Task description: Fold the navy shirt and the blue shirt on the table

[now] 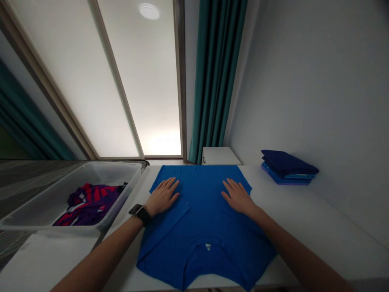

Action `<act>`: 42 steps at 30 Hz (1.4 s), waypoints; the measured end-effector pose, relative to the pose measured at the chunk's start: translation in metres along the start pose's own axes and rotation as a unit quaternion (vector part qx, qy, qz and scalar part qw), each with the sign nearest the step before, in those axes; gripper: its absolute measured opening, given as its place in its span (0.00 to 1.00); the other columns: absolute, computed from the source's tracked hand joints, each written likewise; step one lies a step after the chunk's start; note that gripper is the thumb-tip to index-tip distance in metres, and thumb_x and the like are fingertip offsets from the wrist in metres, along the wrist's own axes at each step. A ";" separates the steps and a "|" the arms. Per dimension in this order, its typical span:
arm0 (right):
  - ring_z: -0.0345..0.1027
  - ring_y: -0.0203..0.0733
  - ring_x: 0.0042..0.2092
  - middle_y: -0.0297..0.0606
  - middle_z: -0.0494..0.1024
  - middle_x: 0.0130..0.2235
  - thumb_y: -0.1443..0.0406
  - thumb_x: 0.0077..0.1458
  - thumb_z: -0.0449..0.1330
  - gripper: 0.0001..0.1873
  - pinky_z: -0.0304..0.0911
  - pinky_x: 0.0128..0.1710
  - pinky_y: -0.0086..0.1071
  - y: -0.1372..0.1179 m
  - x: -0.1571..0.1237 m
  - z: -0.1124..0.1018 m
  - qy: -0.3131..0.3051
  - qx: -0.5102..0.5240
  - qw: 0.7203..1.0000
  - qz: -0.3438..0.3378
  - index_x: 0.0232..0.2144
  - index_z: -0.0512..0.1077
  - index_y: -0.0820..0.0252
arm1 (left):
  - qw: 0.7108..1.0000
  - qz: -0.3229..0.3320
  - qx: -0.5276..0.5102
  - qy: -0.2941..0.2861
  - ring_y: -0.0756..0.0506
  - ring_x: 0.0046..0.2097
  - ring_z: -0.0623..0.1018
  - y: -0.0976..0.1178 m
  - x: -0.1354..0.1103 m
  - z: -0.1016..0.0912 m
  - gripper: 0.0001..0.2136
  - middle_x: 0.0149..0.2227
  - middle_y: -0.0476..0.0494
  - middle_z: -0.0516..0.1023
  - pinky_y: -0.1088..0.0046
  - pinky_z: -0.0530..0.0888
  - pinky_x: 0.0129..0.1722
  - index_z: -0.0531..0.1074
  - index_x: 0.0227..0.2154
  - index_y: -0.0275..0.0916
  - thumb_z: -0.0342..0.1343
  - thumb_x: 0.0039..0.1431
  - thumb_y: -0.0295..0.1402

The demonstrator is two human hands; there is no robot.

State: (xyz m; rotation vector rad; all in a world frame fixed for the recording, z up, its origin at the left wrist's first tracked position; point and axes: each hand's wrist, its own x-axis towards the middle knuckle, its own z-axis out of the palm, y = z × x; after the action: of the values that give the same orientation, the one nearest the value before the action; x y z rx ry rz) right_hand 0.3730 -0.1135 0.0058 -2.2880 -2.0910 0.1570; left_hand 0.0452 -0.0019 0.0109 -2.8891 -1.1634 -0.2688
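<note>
A bright blue T-shirt (pixel 200 221) lies spread flat on the white table (pixel 306 215), its collar toward me and its hem at the far side. My left hand (pixel 161 196) rests flat on the shirt's left part, fingers stretched out, with a dark watch on the wrist. My right hand (pixel 238 197) lies flat on the shirt's right part, fingers also spread. Neither hand holds anything.
A clear plastic bin (pixel 39 202) stands at the left with a red and purple garment (pixel 88 202) in it. A stack of folded blue clothes (pixel 287 167) sits at the table's far right by the wall. A small white cabinet (pixel 220 156) and teal curtain (pixel 217 81) stand behind.
</note>
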 end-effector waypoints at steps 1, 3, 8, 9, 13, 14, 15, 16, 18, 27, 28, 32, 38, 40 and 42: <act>0.36 0.47 0.69 0.44 0.47 0.69 0.47 0.64 0.33 0.38 0.34 0.66 0.47 0.005 0.010 0.001 0.001 -0.006 1.000 0.003 0.67 0.49 0.63 | 1.000 -0.004 0.003 -0.003 0.40 0.67 0.57 -0.007 0.007 0.002 0.27 0.66 0.39 0.58 0.57 0.55 0.65 0.57 0.64 0.39 0.39 0.67 0.46; 0.36 0.46 0.69 0.44 0.47 0.69 0.48 0.64 0.33 0.37 0.33 0.66 0.47 0.016 0.026 0.004 0.005 -0.017 1.000 0.006 0.67 0.49 0.63 | 1.000 -0.011 0.004 0.000 0.40 0.66 0.58 -0.017 0.018 0.005 0.26 0.66 0.40 0.58 0.58 0.55 0.65 0.58 0.64 0.39 0.39 0.67 0.45; 0.37 0.45 0.69 0.44 0.48 0.68 0.49 0.63 0.33 0.38 0.34 0.67 0.46 0.040 0.052 0.010 0.006 -0.023 1.000 0.007 0.67 0.49 0.65 | 0.999 -0.037 0.004 -0.013 0.40 0.66 0.58 -0.035 0.036 0.012 0.27 0.66 0.38 0.58 0.60 0.55 0.64 0.59 0.63 0.37 0.39 0.67 0.47; 0.37 0.45 0.69 0.44 0.48 0.68 0.49 0.63 0.32 0.38 0.34 0.67 0.45 0.045 0.055 0.011 0.007 -0.022 1.000 0.009 0.67 0.49 0.65 | 0.999 -0.046 0.000 -0.020 0.40 0.66 0.57 -0.038 0.038 0.014 0.28 0.66 0.38 0.58 0.60 0.55 0.64 0.59 0.63 0.37 0.38 0.67 0.47; 0.35 0.45 0.69 0.42 0.46 0.69 0.47 0.62 0.31 0.40 0.33 0.67 0.44 0.057 0.060 0.016 -0.010 -0.009 1.000 0.016 0.67 0.47 0.64 | 0.996 -0.083 -0.016 -0.041 0.39 0.68 0.53 -0.047 0.040 0.024 0.30 0.67 0.39 0.53 0.58 0.52 0.65 0.55 0.65 0.37 0.37 0.66 0.50; 0.34 0.45 0.69 0.41 0.45 0.69 0.46 0.62 0.31 0.40 0.33 0.67 0.44 0.058 0.060 0.018 -0.014 -0.008 1.000 0.016 0.67 0.46 0.63 | 0.995 -0.088 -0.019 -0.043 0.39 0.68 0.53 -0.048 0.039 0.026 0.31 0.68 0.39 0.52 0.58 0.51 0.66 0.54 0.65 0.37 0.36 0.66 0.50; 0.33 0.44 0.69 0.41 0.44 0.69 0.46 0.62 0.31 0.40 0.32 0.67 0.44 0.059 0.059 0.019 -0.016 -0.008 1.000 0.016 0.68 0.46 0.63 | 0.995 -0.091 -0.021 -0.045 0.40 0.68 0.52 -0.048 0.038 0.028 0.31 0.68 0.39 0.51 0.58 0.51 0.66 0.53 0.66 0.37 0.36 0.66 0.50; 0.33 0.44 0.69 0.40 0.44 0.69 0.46 0.62 0.31 0.40 0.32 0.67 0.44 0.059 0.058 0.020 -0.015 -0.010 1.000 0.016 0.68 0.45 0.63 | 0.994 -0.093 -0.023 -0.046 0.40 0.68 0.51 -0.048 0.037 0.029 0.31 0.68 0.40 0.50 0.58 0.50 0.66 0.52 0.66 0.37 0.35 0.66 0.50; 0.32 0.44 0.69 0.41 0.43 0.69 0.45 0.62 0.30 0.41 0.31 0.67 0.44 0.057 0.056 0.021 -0.010 -0.013 1.000 0.015 0.68 0.45 0.64 | 0.994 -0.098 -0.025 -0.048 0.40 0.69 0.50 -0.047 0.036 0.030 0.31 0.68 0.40 0.48 0.57 0.49 0.66 0.51 0.66 0.37 0.34 0.67 0.51; 0.32 0.44 0.69 0.40 0.43 0.69 0.45 0.62 0.29 0.41 0.31 0.67 0.45 0.056 0.043 0.023 -0.008 -0.017 1.000 0.016 0.68 0.44 0.63 | 0.994 -0.097 -0.028 -0.035 0.40 0.69 0.50 -0.043 0.027 0.031 0.31 0.68 0.41 0.49 0.57 0.50 0.66 0.52 0.66 0.38 0.34 0.66 0.51; 0.32 0.44 0.69 0.40 0.43 0.69 0.44 0.62 0.29 0.41 0.31 0.67 0.45 0.056 0.042 0.024 -0.006 -0.016 1.000 0.015 0.68 0.44 0.63 | 0.994 -0.099 -0.029 -0.033 0.41 0.69 0.50 -0.042 0.025 0.031 0.31 0.68 0.41 0.49 0.57 0.50 0.66 0.52 0.66 0.39 0.34 0.66 0.51; 0.32 0.45 0.69 0.40 0.43 0.69 0.44 0.62 0.28 0.41 0.31 0.67 0.46 0.056 0.033 0.027 0.001 -0.016 1.000 0.015 0.68 0.44 0.62 | 0.993 -0.108 -0.024 -0.035 0.41 0.69 0.50 -0.035 0.015 0.030 0.31 0.68 0.41 0.50 0.57 0.50 0.66 0.52 0.66 0.38 0.34 0.67 0.50; 0.32 0.44 0.69 0.40 0.43 0.69 0.46 0.62 0.30 0.40 0.30 0.67 0.45 0.049 0.016 0.022 -0.005 -0.021 1.000 0.022 0.68 0.45 0.64 | 0.993 -0.115 -0.016 -0.036 0.41 0.68 0.50 -0.025 0.001 0.027 0.30 0.68 0.41 0.49 0.56 0.51 0.66 0.52 0.66 0.39 0.33 0.67 0.50; 0.32 0.44 0.69 0.40 0.43 0.69 0.46 0.62 0.30 0.40 0.30 0.67 0.45 0.047 0.013 0.020 -0.008 -0.017 1.000 0.020 0.68 0.45 0.64 | 0.992 -0.116 -0.014 -0.045 0.41 0.69 0.50 -0.023 -0.001 0.025 0.30 0.68 0.41 0.49 0.57 0.51 0.66 0.51 0.66 0.39 0.33 0.67 0.50; 0.32 0.44 0.69 0.39 0.43 0.69 0.46 0.62 0.30 0.40 0.30 0.67 0.45 0.046 0.012 0.018 -0.010 -0.012 1.000 0.020 0.68 0.45 0.63 | 0.991 -0.119 -0.011 -0.055 0.41 0.69 0.49 -0.022 -0.001 0.023 0.30 0.69 0.41 0.48 0.57 0.50 0.66 0.50 0.66 0.38 0.32 0.67 0.50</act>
State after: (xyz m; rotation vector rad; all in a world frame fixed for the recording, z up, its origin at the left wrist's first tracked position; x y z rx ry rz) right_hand 0.4181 -0.1067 -0.0173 -2.3531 -2.0676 0.1589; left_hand 0.0328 0.0156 -0.0131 -2.8145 -1.5363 -0.1266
